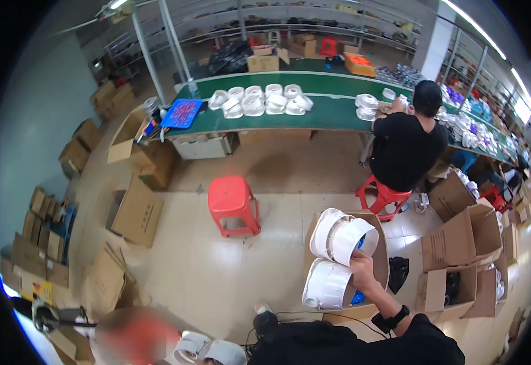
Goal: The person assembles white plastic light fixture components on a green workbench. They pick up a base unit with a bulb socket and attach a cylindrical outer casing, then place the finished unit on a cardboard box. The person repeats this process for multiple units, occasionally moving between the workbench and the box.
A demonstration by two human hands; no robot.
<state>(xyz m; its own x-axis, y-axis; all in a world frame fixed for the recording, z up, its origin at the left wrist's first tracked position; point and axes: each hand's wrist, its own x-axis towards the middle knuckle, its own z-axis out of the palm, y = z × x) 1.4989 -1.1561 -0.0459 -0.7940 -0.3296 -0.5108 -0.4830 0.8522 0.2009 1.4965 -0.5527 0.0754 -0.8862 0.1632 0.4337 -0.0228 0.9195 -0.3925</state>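
Note:
My right hand (362,266) reaches out from a black sleeve, a black watch on its wrist, and grips the rim of a white round plastic housing (345,235). A second white housing (327,285) sits just below, touching my hand. Both are over an open cardboard box (381,255) on the floor; something blue shows inside it. My left hand is not visible. Two more white round parts (209,350) lie near the lower edge.
A red stool (234,204) stands on the tiled floor ahead. A person in black sits on another red stool (384,198) at a green workbench (332,112) covered with white housings. Open cardboard boxes (460,240) stand right; flattened ones lie left.

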